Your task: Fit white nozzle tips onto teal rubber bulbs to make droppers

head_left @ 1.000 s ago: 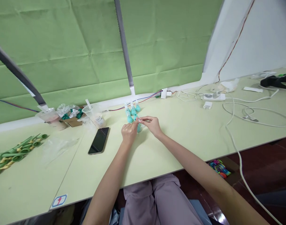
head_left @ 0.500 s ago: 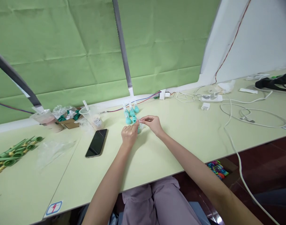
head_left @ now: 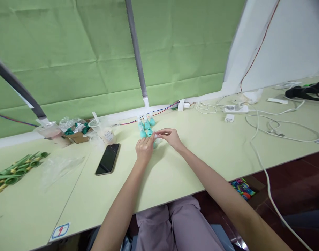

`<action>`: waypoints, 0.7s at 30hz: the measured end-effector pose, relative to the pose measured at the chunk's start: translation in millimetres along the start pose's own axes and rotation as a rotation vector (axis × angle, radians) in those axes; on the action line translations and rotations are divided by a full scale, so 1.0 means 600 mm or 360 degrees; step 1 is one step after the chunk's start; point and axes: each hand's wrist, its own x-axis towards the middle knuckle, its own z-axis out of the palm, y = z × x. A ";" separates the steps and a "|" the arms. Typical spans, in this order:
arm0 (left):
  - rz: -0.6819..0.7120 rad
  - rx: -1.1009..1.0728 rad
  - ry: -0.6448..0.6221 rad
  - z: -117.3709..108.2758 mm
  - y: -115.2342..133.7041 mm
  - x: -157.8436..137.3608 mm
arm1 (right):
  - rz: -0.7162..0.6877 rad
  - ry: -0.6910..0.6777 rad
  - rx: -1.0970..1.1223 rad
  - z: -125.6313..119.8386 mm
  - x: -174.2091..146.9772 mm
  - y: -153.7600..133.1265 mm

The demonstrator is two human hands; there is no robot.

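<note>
My left hand [head_left: 144,149] is closed in a pinch, its thumb and finger meeting those of my right hand [head_left: 171,138]. Between both sets of fingertips is a small whitish, see-through piece [head_left: 156,136], mostly hidden. Just below the fingertips a teal part [head_left: 155,145] shows, partly covered. Directly beyond my hands stand several teal bulb-shaped pieces. One bulb [head_left: 143,134] has a clear tip pointing up, as do others [head_left: 146,124] at the back. A teal piece [head_left: 149,130] nearest my fingers shows an open round top.
A black phone [head_left: 107,159] lies left of my hands. Behind it stand a plastic cup [head_left: 107,134] and a small cardboard box [head_left: 81,137]. Green tubular pieces [head_left: 18,170] lie far left. A power strip [head_left: 236,109] and white cables [head_left: 257,139] spread along the right.
My hands stay in nearly the same place, fingertips still together. The left hand's fingers have shifted very slightly.
</note>
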 end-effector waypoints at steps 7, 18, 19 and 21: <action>-0.0006 -0.0017 -0.0054 -0.006 0.008 0.008 | -0.0004 0.0027 -0.0114 -0.014 0.010 -0.003; 0.0181 -0.0190 -0.0383 -0.006 0.003 0.024 | -0.0060 -0.0157 -0.1970 -0.089 0.013 0.027; 0.0180 -0.0197 -0.0366 -0.007 0.004 0.025 | -0.0059 -0.0195 -0.2036 -0.089 0.013 0.028; 0.0170 -0.0207 -0.0334 -0.009 0.008 0.026 | -0.0065 -0.0248 -0.2078 -0.084 0.011 0.028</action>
